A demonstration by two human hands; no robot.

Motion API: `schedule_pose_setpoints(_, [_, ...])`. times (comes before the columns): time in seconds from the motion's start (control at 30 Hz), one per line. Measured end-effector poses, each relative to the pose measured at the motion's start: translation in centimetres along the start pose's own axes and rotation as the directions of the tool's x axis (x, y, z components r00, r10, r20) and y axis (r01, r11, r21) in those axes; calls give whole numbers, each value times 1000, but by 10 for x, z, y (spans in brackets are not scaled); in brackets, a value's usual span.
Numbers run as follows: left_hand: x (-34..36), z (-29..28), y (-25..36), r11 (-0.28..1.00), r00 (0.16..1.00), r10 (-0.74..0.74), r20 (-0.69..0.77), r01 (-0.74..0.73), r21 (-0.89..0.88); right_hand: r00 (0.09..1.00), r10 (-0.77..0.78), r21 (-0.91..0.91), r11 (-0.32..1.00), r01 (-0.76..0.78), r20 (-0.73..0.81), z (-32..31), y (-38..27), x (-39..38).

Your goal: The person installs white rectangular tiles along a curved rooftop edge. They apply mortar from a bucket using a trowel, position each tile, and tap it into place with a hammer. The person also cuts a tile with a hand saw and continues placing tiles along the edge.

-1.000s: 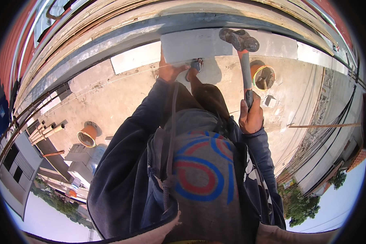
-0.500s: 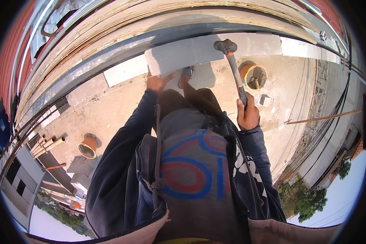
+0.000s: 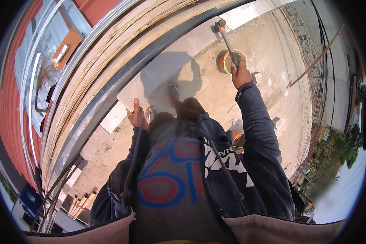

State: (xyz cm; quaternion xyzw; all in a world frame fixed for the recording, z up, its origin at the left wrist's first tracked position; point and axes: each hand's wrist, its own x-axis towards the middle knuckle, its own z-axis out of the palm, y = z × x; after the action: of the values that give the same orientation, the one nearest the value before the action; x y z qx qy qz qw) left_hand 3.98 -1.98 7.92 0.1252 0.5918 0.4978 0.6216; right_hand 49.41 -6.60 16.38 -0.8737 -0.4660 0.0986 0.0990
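A dark-headed mallet [image 3: 227, 38] with an orange and grey handle is in my right hand [image 3: 241, 74], which grips the handle's lower end. Its head is over or against the right part of a row of pale blocks. My left hand [image 3: 138, 116] is by the left end of a long pale block [image 3: 160, 65], thumb raised and fingers apart. Whether its fingertips press on the block I cannot tell. Beside that end, a white block [image 3: 114, 118] continues the row. My shadow falls across the long block and the floor.
An orange bucket [image 3: 223, 62] stands behind the mallet handle. Another bucket [image 3: 238, 142] is partly hidden by my right sleeve. Stacked wooden boards [image 3: 75, 87] run along the far side of the blocks. Pipes [image 3: 83, 203] stick up at lower left; a thin pole [image 3: 317, 57] lies at right.
My view has turned, so the block row now slants. My right hand has reached farther out with the mallet, its head now farther along the row. My left hand stays near the block's left end.
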Motion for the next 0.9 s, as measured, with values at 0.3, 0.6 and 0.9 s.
schedule_pose_setpoints(0.3, [11,-22,-9,998,997,58,55,-59,25,972,6,284,957,63,-236,-12,-39,5])
schedule_pose_setpoints(0.6, [15,-35,-10,998,999,-9,41,6,64,998,5,80,997,-10,60,-51,-31,27])
schedule_pose_setpoints(0.9, [-14,-19,20,997,998,-9,58,5,77,998,-25,-77,997,30,63,-14,-1,13])
